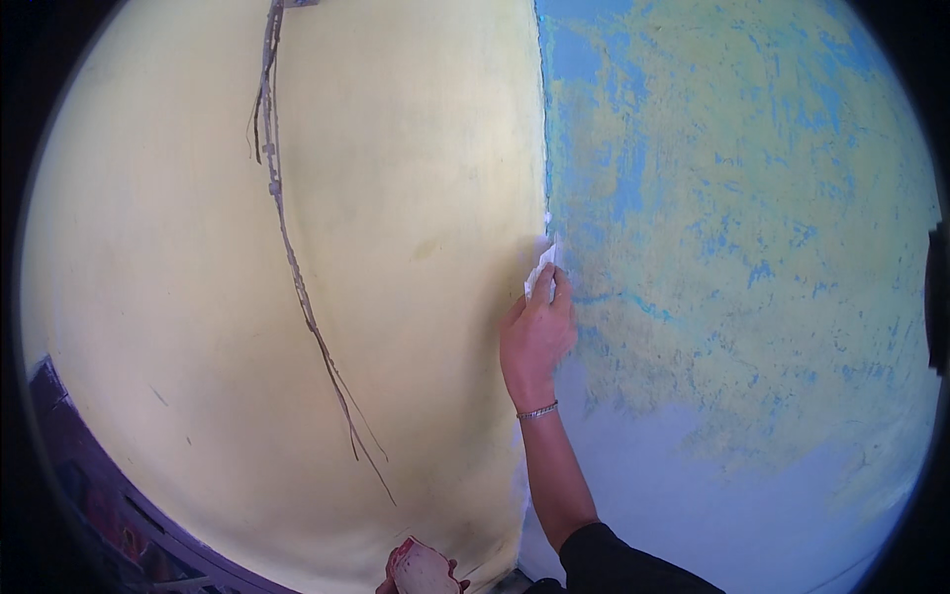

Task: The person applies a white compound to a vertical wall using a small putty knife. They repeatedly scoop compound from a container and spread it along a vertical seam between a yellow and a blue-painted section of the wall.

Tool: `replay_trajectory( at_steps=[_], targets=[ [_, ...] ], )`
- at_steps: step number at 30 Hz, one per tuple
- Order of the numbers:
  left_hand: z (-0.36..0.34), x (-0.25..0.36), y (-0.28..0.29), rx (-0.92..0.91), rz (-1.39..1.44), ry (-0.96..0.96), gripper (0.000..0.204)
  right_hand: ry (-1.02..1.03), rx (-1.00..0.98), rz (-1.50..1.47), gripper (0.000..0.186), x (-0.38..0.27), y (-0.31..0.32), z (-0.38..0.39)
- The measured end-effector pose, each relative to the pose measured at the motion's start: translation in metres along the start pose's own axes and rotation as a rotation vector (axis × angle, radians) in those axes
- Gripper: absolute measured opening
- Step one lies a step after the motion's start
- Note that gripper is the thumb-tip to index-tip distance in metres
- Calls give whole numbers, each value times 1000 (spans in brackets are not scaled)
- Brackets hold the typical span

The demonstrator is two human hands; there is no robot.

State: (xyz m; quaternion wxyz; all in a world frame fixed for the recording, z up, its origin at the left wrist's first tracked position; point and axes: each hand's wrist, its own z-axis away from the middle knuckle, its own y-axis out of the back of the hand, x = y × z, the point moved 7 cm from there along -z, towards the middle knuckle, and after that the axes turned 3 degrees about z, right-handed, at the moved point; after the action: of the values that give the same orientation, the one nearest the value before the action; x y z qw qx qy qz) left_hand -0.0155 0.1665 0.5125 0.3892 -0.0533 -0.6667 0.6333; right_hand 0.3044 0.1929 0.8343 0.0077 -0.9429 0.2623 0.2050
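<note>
My right hand is raised to the corner where a cream wall meets a patchy blue and yellow-green wall. Its fingers pinch a small flat white scraper, whose upper tip lies against the corner seam. White paste sits in the seam just above the tip. Low in the view, my left hand grips a pale, rounded piece with a red edge; its exact kind is unclear. Most of that hand is hidden or cut off by the lower edge.
A dark, cracked line with thin strands runs down the cream wall. Smooth pale bluish coating covers the lower right wall. A dark purple-edged surface curves along the lower left, and a dark object shows at the right rim.
</note>
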Motion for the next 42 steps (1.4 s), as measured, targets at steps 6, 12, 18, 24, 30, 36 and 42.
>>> replay_trajectory(
  at_steps=[6, 12, 18, 24, 30, 36, 42],
  targets=[
    [1, 0, -1, 8, -14, 3, 71, -13, -79, -25, 56, -1, -10, 0],
    [2, 1, -1, 6, -28, -4, 71, -6, -22, 50, 56, 3, -5, 4],
    [2, 1, -2, 3, -44, -13, 71, -10, -12, 17, 56, 1, -4, 4],
    [6, 4, -8, 1, -56, -28, 71, -11, -31, 60, 55, 4, -4, 3],
    [8, 4, -10, -13, -73, -35, 70, -16, -17, 30, 54, 5, -4, 3],
    [5, -2, 2, 13, -57, -14, 70, 2, -28, 38, 58, 3, -9, 0],
    [0, -7, 23, 22, -58, 0, 70, 40, -99, -216, 62, -18, -1, 12]
  ],
)
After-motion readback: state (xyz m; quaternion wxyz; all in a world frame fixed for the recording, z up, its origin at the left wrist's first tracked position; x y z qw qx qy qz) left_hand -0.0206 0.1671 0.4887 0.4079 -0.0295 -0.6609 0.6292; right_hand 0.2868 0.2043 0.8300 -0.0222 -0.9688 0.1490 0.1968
